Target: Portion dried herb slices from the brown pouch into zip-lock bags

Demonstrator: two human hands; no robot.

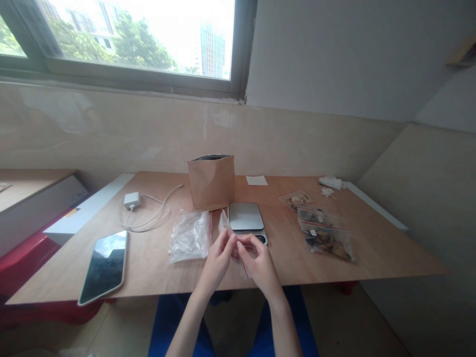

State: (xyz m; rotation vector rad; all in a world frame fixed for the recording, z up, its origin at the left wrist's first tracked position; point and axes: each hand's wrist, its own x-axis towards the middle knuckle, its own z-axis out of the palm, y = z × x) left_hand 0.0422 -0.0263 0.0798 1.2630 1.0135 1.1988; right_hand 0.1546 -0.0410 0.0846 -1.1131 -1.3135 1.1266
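Both hands meet at the front middle of the table, pinching a small clear zip bag [224, 222] with a red strip. My left hand [222, 248] has its fingertips closed on the bag, and my right hand [260, 258] grips it from the other side. Part of the bag is hidden behind the fingers. Just beyond them lies a kitchen scale [245, 217] with a silver plate, its display partly covered by my right hand. To the left is a pile of clear plastic bags [189, 238]. A brown paper pouch [211, 183] stands upright behind, its top open.
Several zip bags with dark and pale dried pieces [329, 240] lie on the right. A tablet [106, 267] rests near the left front edge, and a white charger [132, 200] with its cable sits behind it. A white paper [256, 180] lies near the wall.
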